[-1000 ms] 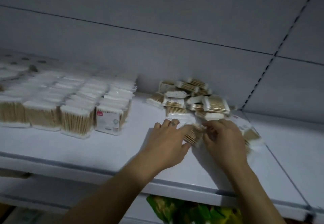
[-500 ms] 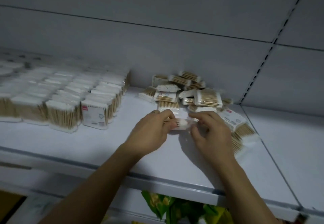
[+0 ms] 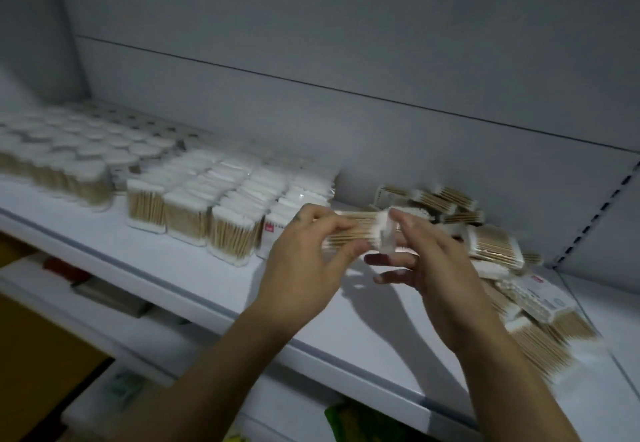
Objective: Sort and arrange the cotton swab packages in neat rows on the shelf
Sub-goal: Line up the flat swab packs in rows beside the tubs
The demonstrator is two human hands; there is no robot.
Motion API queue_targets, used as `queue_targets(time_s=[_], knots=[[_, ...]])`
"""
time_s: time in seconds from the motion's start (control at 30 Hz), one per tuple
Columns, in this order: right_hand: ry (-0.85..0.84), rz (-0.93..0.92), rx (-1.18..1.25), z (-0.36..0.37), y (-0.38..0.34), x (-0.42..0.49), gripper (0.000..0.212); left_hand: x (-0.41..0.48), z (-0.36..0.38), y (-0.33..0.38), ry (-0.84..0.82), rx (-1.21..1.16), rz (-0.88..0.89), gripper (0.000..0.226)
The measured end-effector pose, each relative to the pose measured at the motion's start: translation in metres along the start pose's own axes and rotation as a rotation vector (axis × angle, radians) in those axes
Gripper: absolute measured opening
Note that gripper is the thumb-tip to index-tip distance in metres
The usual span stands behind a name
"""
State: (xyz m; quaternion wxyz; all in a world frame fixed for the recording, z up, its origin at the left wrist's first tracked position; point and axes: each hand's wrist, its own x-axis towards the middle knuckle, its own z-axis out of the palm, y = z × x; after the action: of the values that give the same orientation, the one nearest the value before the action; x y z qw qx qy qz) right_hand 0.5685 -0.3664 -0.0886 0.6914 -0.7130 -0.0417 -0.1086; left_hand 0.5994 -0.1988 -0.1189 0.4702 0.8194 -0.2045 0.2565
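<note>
A flat package of cotton swabs [image 3: 356,232] with wooden sticks and white tips is lifted above the white shelf [image 3: 194,279]. My left hand [image 3: 304,268] grips its left part, fingers curled round it. My right hand [image 3: 429,268] touches the package's right end with its fingertips, the other fingers spread. Upright swab packages [image 3: 207,206] stand in neat rows on the shelf to the left. A loose pile of swab packages [image 3: 485,244] lies at the back right and trails toward the front right edge.
Round swab tubs [image 3: 69,157] fill the far left of the shelf. The grey back wall [image 3: 346,60] has a slotted upright [image 3: 602,213] at the right. Below the shelf sit a lower shelf with boxes [image 3: 107,296] and green packets [image 3: 360,421].
Both hands have lifted one swab package off the shelf and brought it up and left, toward the rows. The camera has swung left, showing more of the arranged rows.
</note>
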Motion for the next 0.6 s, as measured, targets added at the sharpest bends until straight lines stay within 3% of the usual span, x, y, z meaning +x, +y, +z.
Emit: queue_targets(time_s=[0.1,0.23,0.37,0.6], knots=[[0.029,-0.085,-0.005,0.023,-0.008,0.006,0.039,-0.008,-0.018,0.0,0.018,0.116,0.119,0.034],[0.066,-0.162,-0.247,0.041,-0.011,0.021,0.047,-0.003,-0.057,-0.016,0.015,0.284,0.149,0.028],[0.031,-0.193,-0.4,0.057,-0.015,0.034,0.021,0.001,-0.1,-0.051,0.095,0.423,-0.015,0.032],[-0.057,-0.262,-0.939,0.109,0.004,0.047,0.012,-0.002,-0.118,-0.088,-0.107,0.602,-0.035,0.039]])
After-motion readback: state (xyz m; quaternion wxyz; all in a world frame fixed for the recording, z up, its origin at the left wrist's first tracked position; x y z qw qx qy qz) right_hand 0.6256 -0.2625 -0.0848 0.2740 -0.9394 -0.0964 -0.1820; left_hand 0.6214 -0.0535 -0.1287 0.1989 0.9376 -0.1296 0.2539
